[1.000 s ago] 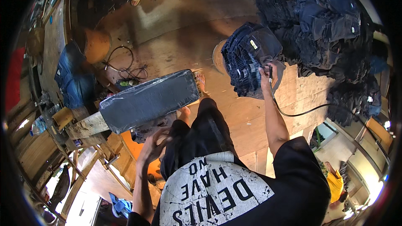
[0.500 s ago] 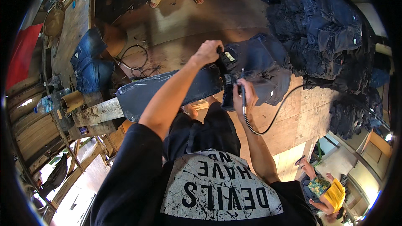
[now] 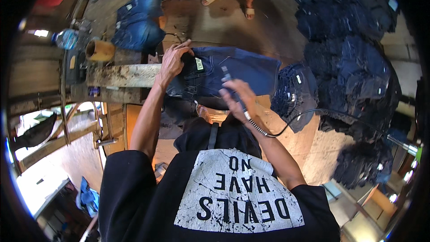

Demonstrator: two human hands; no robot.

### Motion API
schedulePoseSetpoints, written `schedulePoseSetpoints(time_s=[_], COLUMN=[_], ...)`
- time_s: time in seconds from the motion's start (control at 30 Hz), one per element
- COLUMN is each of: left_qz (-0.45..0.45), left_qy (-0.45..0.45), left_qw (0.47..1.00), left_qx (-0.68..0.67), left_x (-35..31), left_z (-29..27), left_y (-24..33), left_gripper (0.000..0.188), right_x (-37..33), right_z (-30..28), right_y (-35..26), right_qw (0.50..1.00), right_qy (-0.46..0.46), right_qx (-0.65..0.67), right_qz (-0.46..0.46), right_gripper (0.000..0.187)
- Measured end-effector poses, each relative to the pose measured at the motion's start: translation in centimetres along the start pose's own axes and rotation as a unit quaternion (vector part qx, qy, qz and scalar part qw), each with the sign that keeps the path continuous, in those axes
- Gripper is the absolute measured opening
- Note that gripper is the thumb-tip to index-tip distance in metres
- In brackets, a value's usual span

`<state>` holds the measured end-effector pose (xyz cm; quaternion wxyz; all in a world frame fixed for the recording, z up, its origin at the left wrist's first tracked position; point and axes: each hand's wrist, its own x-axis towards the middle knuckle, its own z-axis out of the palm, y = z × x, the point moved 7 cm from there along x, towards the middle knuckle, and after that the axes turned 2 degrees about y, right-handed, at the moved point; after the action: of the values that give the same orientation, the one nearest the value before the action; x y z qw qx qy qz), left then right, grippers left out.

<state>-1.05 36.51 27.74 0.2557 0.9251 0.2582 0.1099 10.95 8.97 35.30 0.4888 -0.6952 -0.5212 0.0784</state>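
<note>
Left fingers (image 3: 179, 52) at the waist end of the denim garment (image 3: 244, 69), seemingly steadying it; pinched or not, can't tell! Right fingers (image 3: 237, 86) wrap the hosed tool (image 3: 225, 73), cloth spread beneath both.

Piled dark denim (image 3: 347, 69), a cabled hand tool (image 3: 226, 74) and a rough wooden bench (image 3: 102, 15) show a garment workshop

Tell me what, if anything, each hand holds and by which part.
Right hand: corded pen-shaped handpiece, by its body. Left hand: on the waist end of the denim garment; whether it grips cannot be told.
</note>
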Motion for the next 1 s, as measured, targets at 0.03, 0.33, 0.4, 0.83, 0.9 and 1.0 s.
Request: schedulePoseSetpoints(time_s=[0.03, 0.33, 0.4, 0.83, 0.9, 1.0], left_qz=[-0.017, -0.095, -0.165, -0.234, -0.217, -0.225], left_qy=[0.053, 0.088, 0.033, 0.076, 0.076, 0.05], left_qw=[0.998, 0.985, 0.972, 0.951, 0.955, 0.95], left_qx=[0.029, 0.115, 0.165, 0.188, 0.189, 0.21], left_x=[-1.8, -11.2, -11.0, -5.3, -5.6, -8.0], left_z=[-0.9, 3.9, 5.1, 7.4, 7.4, 7.9], left_y=[0.1, 11.2, 11.4, 12.3, 12.3, 12.0], left_gripper=[0.066, 0.065, 0.079, 0.063, 0.061, 0.061], right_x=[0.0, 4.1, 4.5, 4.4, 4.4, 4.4], right_z=[-0.4, 1.4, 1.8, 0.8, 0.8, 0.8], right_y=[1.6, 10.0, 11.3, 12.7, 12.7, 12.9], right_qw=[0.998, 0.993, 0.992, 0.996, 0.995, 0.994], right_qy=[-0.024, -0.089, -0.098, -0.092, -0.095, -0.106], right_qx=[-0.015, -0.074, -0.072, 0.014, 0.019, 0.027], right_qz=[0.051, -0.028, 0.04, -0.006, -0.01, -0.012], right_gripper=[0.033, 0.06, 0.059, 0.04, 0.039, 0.039])
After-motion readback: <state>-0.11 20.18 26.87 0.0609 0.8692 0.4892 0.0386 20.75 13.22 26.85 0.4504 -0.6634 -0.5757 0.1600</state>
